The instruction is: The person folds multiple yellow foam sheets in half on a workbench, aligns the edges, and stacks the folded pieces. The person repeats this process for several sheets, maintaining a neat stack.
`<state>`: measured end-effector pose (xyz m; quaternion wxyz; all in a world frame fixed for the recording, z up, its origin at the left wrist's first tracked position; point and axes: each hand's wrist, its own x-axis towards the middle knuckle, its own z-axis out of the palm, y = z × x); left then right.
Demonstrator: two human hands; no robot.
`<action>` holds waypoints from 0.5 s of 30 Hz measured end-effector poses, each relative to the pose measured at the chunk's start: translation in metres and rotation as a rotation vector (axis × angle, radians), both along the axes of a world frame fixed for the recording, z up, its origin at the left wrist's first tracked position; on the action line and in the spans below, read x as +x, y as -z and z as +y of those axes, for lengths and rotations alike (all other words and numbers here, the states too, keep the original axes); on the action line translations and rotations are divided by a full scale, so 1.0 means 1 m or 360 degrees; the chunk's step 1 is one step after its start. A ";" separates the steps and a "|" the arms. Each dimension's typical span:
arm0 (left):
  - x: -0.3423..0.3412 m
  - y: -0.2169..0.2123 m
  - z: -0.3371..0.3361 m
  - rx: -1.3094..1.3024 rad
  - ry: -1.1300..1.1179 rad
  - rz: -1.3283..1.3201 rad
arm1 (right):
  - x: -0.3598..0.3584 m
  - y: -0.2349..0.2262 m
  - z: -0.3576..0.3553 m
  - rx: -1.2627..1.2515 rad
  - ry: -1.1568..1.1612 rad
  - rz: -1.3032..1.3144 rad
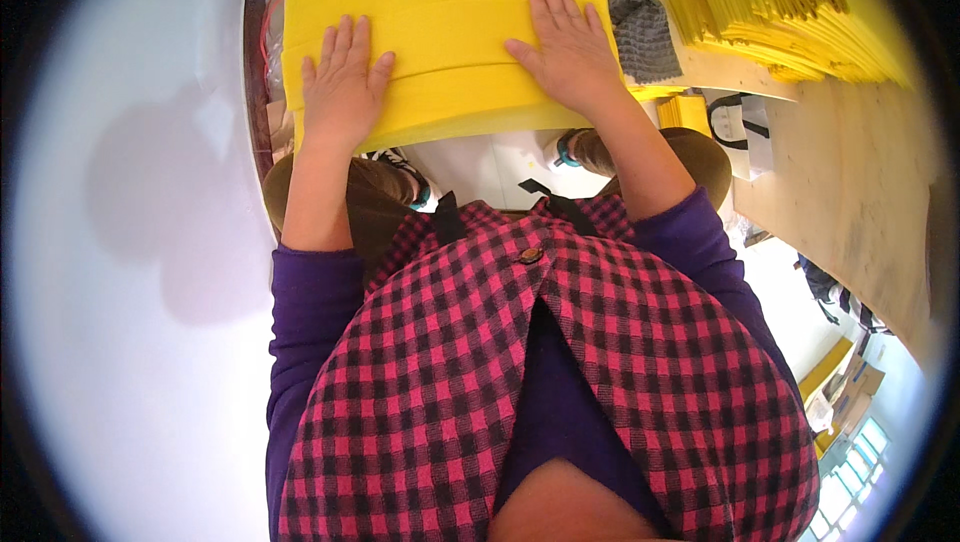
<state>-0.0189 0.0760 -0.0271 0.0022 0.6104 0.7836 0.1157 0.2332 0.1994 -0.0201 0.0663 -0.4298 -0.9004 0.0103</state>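
A broad sheet of yellow cloth-like material [450, 22] lies over a surface in front of me, with a fold or seam running across it near my side. My left hand [343, 82] rests flat on its left part, fingers stretched forward and slightly apart. On the right part lies my right hand [570, 47], also flat, with the thumb pointing inward. Neither hand grips anything. The sheet's near edge hangs just above my knees. What supports the sheet is hidden beneath it.
Stacks of folded yellow material [770, 2] sit on a wooden table [850, 162] to the right. A dark grey knitted item [645, 34] lies beside the sheet. Under the table stands a white bag with black handles [738, 127]. A pale wall [120, 242] rises at the left.
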 end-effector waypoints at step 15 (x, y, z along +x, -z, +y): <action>-0.004 0.001 0.002 -0.0102 -0.0029 0.0062 | 0.067 -0.053 -0.047 -0.1420 0.0358 0.1830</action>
